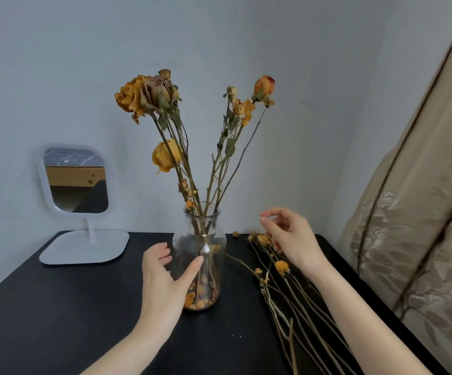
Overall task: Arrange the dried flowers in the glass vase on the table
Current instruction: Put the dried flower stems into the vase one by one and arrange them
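A clear glass vase (214, 239) stands mid-table with several dried orange roses (149, 96) upright in it and fallen petals at its bottom. My left hand (162, 277) is open beside the vase's left side, thumb touching the glass, fingers curved around it. My right hand (292, 239) hovers to the right of the vase with fingers loosely apart and nothing in them, just above a loose pile of dried flower stems (281, 288) lying on the black table (70, 307).
A white table mirror (76, 182) on a flat base (84, 247) stands at the back left. A beige patterned curtain (422, 226) hangs along the table's right edge. A pale wall is close behind the vase.
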A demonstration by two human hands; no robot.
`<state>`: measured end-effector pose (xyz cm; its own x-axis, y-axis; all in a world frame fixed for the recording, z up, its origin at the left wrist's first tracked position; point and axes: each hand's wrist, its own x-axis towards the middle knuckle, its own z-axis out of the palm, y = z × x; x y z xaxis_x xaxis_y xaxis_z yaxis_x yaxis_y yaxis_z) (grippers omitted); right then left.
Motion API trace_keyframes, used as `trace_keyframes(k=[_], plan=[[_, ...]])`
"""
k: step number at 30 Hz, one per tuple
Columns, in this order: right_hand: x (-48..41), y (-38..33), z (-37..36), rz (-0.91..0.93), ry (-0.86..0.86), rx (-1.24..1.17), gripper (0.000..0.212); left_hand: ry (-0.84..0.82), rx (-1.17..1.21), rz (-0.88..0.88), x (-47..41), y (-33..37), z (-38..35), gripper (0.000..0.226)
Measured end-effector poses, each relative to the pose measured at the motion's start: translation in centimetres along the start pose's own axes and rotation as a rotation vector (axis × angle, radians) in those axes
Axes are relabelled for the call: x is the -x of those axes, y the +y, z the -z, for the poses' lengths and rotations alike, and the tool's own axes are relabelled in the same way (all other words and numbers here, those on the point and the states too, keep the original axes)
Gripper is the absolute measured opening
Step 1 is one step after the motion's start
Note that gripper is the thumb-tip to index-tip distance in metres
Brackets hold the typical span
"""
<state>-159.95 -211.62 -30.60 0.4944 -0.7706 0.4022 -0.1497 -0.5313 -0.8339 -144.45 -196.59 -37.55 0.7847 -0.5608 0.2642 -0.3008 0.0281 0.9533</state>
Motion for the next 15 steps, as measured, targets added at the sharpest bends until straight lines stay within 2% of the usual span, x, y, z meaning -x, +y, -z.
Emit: trace_keyframes(k=[3,6,10,15], plan=[[0.6,3.0,2.0,-0.11,0.052,0.086,0.009,-0.07,0.04,0.061,3.5,-0.8,-0.8,0.038],[1.2,5.8,4.1,-0.242,0.084,0.138,0.011,-0.275,-0.04,0.064,5.2,-1.0,-2.6,0.02],[2.4,8.7,6.1,-0.402,0.02,0.208,0.009,-0.499,-0.23,0.031,5.1,-1.1,-6.4,0.01],[4.0,10.5,6.8,-0.474,-0.143,0.382,0.004,-0.499,-0.461,0.005,3.7,-1.3,-11.0,0.011]])
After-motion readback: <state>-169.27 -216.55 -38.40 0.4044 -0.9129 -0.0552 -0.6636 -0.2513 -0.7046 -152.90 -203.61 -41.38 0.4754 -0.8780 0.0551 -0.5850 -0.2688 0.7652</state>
